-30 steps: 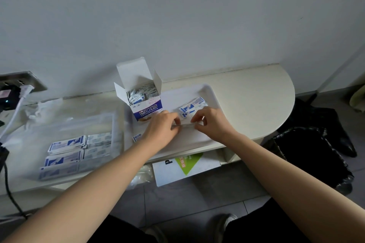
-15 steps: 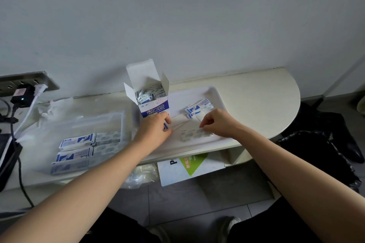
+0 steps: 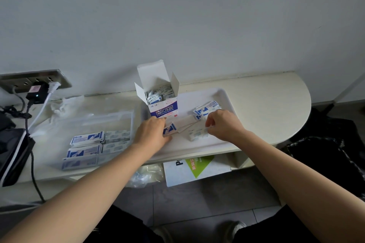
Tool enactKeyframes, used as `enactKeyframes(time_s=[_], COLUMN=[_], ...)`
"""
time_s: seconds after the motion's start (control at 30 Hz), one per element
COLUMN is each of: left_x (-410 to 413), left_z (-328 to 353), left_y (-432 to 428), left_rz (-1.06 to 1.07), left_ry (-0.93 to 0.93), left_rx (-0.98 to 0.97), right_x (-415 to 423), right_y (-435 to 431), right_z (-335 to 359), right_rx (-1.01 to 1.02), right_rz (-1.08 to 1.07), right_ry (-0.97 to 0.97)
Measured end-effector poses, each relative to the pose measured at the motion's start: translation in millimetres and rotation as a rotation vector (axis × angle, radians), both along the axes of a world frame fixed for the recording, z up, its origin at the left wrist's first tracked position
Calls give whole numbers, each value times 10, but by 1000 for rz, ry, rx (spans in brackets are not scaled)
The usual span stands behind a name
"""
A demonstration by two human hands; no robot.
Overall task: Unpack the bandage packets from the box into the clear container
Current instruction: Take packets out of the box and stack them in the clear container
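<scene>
An open white and blue bandage box (image 3: 162, 102) stands on a white tray (image 3: 221, 95), with several packets upright inside it. My left hand (image 3: 153, 132) lies just in front of the box and holds a blue and white packet (image 3: 170, 130) under its fingers. My right hand (image 3: 222, 124) pinches a pale packet strip (image 3: 197, 134) on the tray. More packets (image 3: 206, 109) lie on the tray behind my right hand. The clear container (image 3: 110, 119) sits left of the tray with packets (image 3: 87, 140) lined up in it.
A wall socket with a black charger (image 3: 37, 92) and cables is at the far left. Crumpled plastic wrap (image 3: 63, 104) lies behind the container. A white booklet (image 3: 195, 169) sits on the shelf under the table. A black bag (image 3: 327, 156) is on the floor at right.
My hands have moved apart on the tray. The left hand slid toward the box over a packet, and the right hand now pinches a pale strip further right.
</scene>
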State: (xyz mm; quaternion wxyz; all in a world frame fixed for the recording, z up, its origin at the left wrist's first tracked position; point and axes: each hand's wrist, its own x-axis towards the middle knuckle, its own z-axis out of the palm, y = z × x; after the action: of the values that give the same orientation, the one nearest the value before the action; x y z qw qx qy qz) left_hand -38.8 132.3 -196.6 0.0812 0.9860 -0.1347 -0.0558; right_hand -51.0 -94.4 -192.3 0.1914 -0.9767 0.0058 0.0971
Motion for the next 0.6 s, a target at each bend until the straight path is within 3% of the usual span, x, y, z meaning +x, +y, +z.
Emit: enactKeyframes(time_s=[0.17,0.37,0.6], left_x=[9,-4,-54], left_z=[9,36,50], left_y=[-5,25,-17], left_rz=[-10,-8,-8], left_ry=[9,18,40], left_rx=[-2,27,112], right_x=[19,121,175], right_y=[18,247,606], right_z=[14,108,43], right_rx=[-26,105,154], right_rz=[30,220,277], right_ry=[-15,-117,-67])
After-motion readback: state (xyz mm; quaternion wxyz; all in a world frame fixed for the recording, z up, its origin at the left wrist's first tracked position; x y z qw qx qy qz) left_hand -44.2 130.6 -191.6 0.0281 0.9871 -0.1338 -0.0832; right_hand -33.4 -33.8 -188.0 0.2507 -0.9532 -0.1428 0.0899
